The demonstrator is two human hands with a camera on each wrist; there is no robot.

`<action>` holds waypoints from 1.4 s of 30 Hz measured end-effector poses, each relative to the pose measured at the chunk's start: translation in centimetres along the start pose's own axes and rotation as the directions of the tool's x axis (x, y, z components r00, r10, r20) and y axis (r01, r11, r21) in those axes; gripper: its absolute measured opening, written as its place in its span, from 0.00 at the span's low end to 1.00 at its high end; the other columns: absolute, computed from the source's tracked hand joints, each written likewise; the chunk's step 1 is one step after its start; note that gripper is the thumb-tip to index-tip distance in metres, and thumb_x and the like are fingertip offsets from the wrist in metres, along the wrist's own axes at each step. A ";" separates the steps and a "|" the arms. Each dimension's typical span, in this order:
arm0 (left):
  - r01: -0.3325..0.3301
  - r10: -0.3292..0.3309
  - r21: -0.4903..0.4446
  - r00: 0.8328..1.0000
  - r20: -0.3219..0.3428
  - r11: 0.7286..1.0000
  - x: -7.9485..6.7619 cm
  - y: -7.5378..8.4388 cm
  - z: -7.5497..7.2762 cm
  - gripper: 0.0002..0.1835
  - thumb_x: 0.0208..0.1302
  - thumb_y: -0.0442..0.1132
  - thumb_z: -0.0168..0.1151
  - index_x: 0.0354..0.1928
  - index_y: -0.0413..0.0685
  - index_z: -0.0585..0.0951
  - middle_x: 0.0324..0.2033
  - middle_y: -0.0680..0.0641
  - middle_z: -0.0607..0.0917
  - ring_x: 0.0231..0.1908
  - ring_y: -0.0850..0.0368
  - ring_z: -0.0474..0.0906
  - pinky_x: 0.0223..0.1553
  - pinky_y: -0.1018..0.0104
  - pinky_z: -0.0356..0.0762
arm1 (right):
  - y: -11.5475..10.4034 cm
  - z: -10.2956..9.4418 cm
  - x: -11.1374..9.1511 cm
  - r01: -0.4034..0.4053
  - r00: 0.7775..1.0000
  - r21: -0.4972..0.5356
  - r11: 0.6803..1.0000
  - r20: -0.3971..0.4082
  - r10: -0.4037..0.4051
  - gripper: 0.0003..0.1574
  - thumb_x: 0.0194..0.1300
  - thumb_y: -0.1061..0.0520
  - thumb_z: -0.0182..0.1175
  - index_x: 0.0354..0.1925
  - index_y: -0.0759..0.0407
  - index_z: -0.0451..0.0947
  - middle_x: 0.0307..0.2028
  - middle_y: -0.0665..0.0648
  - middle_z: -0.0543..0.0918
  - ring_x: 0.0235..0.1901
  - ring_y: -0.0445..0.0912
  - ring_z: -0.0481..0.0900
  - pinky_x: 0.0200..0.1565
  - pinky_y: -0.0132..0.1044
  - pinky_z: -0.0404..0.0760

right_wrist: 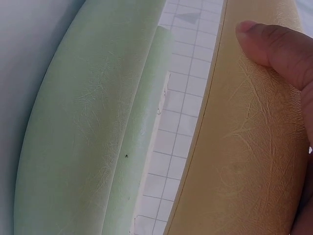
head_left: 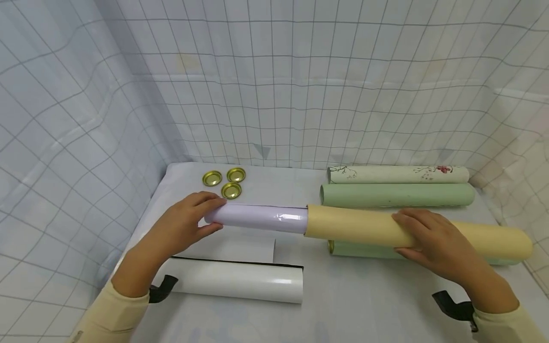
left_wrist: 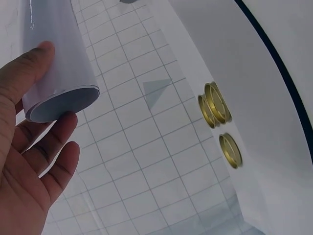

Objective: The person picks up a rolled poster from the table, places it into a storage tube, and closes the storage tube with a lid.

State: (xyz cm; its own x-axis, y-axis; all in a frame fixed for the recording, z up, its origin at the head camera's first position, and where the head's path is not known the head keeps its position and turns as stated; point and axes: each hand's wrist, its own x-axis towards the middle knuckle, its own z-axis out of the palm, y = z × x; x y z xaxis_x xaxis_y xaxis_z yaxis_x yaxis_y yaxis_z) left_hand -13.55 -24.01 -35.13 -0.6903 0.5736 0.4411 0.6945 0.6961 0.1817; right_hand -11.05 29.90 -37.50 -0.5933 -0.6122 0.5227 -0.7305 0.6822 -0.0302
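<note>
A glossy lavender roll [head_left: 261, 217] lies nearly level across the head view, its right end inside a yellow textured tube [head_left: 356, 223]. My left hand [head_left: 182, 221] grips the lavender roll near its left end, thumb on one side and fingers on the other. In the left wrist view, that end of the roll [left_wrist: 61, 73] shows a dark round opening. Farther right, my right hand [head_left: 442, 243] holds the yellow tube around its middle. The right wrist view shows my thumb [right_wrist: 274, 46] along the tube's creased surface; the other fingers are mostly hidden behind it.
Three gold round lids [head_left: 231, 190] sit at the back left. A white roll [head_left: 240, 281] lies in front, with a flat white sheet [head_left: 240, 245] behind it. At the right are a green tube [head_left: 394, 195], a flower-patterned roll [head_left: 386, 175] and another green tube [head_left: 360, 249] under the yellow one.
</note>
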 end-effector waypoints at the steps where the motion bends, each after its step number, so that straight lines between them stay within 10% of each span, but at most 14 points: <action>1: -0.006 0.006 -0.002 1.000 -0.004 1.000 0.1 0.1 0.1 0.30 0.43 0.36 0.82 0.52 0.42 0.82 0.48 0.44 0.81 0.46 0.46 0.81 0.46 0.51 0.82 | 0.0 0.0 0.0 0.005 1.000 -0.001 1.000 -0.004 -0.005 0.43 0.70 0.26 0.46 0.56 0.60 0.77 0.51 0.58 0.80 0.46 0.54 0.78 0.49 0.45 0.70; 42: -0.100 0.085 -0.170 0.992 -0.092 0.980 1.8 4.8 4.1 0.30 0.46 0.38 0.82 0.53 0.41 0.81 0.50 0.45 0.80 0.51 0.49 0.77 0.49 0.58 0.81 | -1.8 0.5 1.6 0.047 0.999 0.020 0.999 -0.003 -0.047 0.41 0.72 0.28 0.45 0.57 0.59 0.77 0.51 0.57 0.79 0.47 0.55 0.79 0.50 0.48 0.71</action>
State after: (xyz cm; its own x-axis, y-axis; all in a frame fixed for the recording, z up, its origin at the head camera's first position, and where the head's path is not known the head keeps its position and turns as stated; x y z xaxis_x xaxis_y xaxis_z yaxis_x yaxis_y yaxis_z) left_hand -12.29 -17.80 -37.08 -0.6068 0.5885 0.5343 0.7844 0.5518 0.2831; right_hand -10.84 27.49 -37.00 -0.5569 -0.6425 0.5263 -0.7644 0.6443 -0.0223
